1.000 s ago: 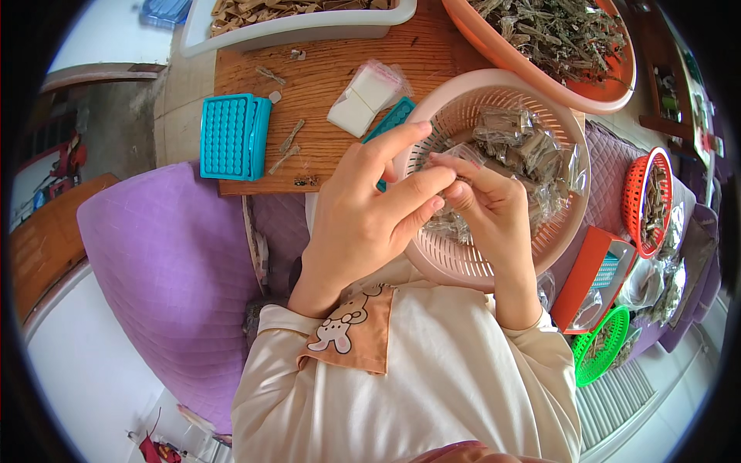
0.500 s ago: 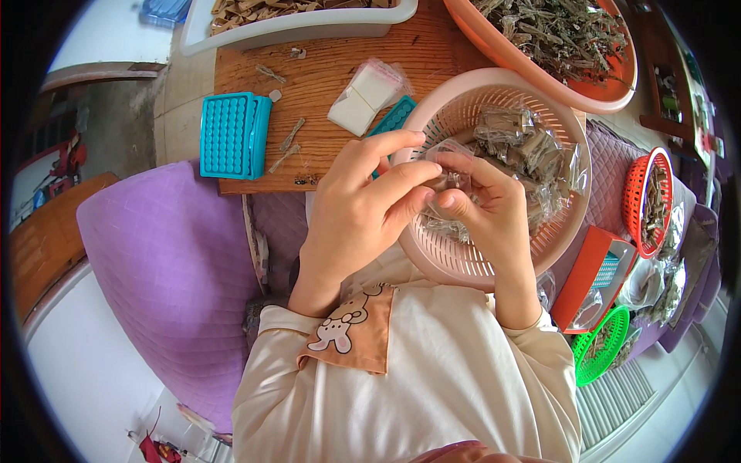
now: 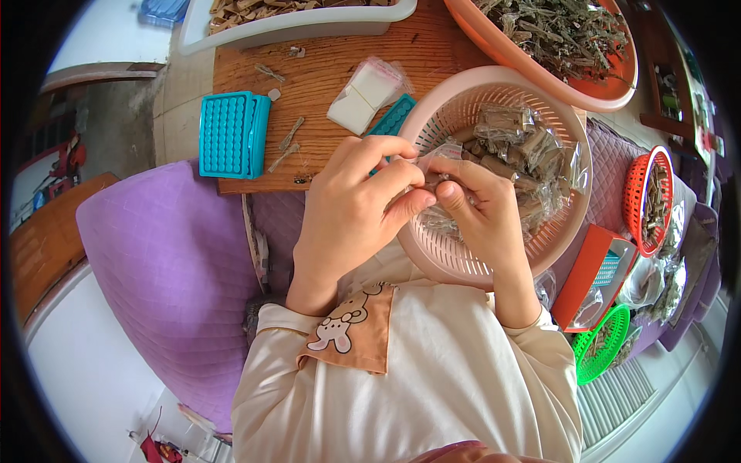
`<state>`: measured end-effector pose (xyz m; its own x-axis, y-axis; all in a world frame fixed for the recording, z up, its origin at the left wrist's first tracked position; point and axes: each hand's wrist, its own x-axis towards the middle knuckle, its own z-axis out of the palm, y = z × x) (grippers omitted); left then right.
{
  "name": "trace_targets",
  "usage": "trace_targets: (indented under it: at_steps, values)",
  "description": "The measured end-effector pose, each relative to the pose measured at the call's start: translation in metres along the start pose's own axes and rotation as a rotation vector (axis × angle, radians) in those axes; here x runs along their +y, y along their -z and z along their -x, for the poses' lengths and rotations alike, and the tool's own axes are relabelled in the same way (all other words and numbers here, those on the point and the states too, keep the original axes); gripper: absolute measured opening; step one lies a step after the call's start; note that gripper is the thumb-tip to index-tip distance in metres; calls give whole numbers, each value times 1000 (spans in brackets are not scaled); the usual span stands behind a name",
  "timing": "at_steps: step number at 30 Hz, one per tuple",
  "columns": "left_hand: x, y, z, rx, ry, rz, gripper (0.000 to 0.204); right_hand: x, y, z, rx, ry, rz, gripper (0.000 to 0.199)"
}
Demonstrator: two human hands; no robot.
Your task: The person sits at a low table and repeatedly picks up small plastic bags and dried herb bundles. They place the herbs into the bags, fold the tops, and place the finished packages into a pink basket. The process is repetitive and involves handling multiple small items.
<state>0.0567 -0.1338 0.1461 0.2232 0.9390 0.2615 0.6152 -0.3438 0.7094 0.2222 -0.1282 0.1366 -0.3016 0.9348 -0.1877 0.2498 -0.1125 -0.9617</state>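
My left hand (image 3: pixel 361 197) and my right hand (image 3: pixel 480 202) meet over the near left rim of a pink slotted basket (image 3: pixel 423 258). Between their fingertips they pinch a small clear plastic bag (image 3: pixel 443 153), mostly covered by the fingers, so its contents are hard to see. Inside the basket lie several clear packets (image 3: pixel 532 158) filled with dried brown plant pieces. Behind my left hand, a stack of empty clear bags (image 3: pixel 366 96) rests on the wooden table, beside a partly hidden teal molded tray (image 3: pixel 394 114).
More teal trays (image 3: pixel 233 135) sit at the table's left edge, near loose dried stems (image 3: pixel 287 145). A white bin (image 3: pixel 309 32) and an orange basin (image 3: pixel 594 96) hold dried plants at the back. At right are a red basket (image 3: pixel 637 202), an orange box (image 3: pixel 584 287) and a green basket (image 3: pixel 614 339).
My fingers have curled in closer around the small bag, covering more of it. My left hand has shifted slightly left and down.
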Motion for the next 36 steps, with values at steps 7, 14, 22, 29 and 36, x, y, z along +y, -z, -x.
trace_targets:
  at_steps: [7,14,22,29,36]
  values:
    - [-6,8,0,-3,-20,12,24,-2,-5,2,7,27,78,20]
    - [1,-9,-3,158,-88,-161,23,2,-12,4,34,159,177,20]
    - [-13,-20,-7,126,-111,-122,16,2,-12,8,152,464,746,26]
    - [-25,6,-3,387,56,154,15,-1,-9,17,114,307,457,24]
    - [7,-13,3,197,-211,-182,21,0,-6,15,117,374,581,22]
